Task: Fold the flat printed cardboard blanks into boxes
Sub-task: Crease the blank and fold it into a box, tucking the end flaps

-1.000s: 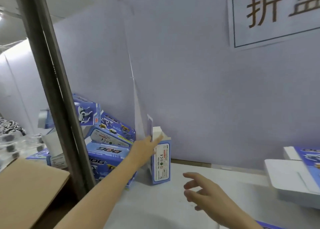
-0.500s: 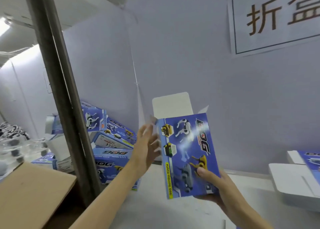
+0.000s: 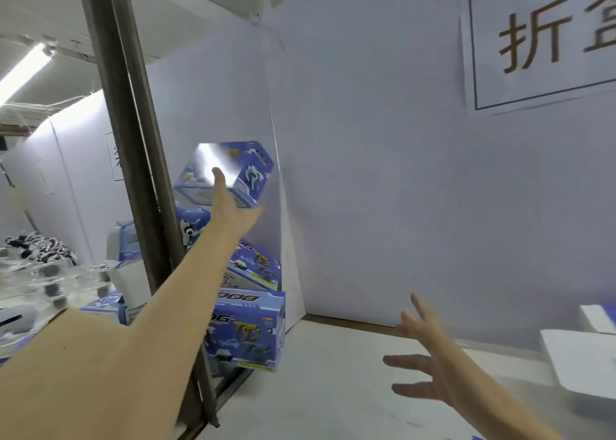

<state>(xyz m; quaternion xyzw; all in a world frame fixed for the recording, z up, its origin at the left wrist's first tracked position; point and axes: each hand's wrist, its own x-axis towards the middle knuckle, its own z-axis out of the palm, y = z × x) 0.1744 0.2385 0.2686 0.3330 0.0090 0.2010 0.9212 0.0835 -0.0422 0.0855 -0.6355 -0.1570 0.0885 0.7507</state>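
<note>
A folded blue printed box [image 3: 233, 169] hangs tilted in the air above the pile of finished blue boxes [image 3: 248, 329] at the back left corner. My left hand [image 3: 233, 206] reaches up to it, thumb straight against its near face and fingers spread under its lower edge; no curled grip shows. My right hand [image 3: 423, 363] hovers over the white table [image 3: 320, 389] with fingers spread and holds nothing. Flat white-backed blanks [image 3: 583, 363] lie stacked at the right edge.
A dark metal post [image 3: 133, 159] slants down just left of my left arm. A brown carton [image 3: 83, 336] sits at the lower left. White partition walls close the back and left, with a paper sign [image 3: 540, 43] on the back wall.
The box left my right hand and now sits closed up high at my left hand over the pile. My right hand dropped away, empty and spread.
</note>
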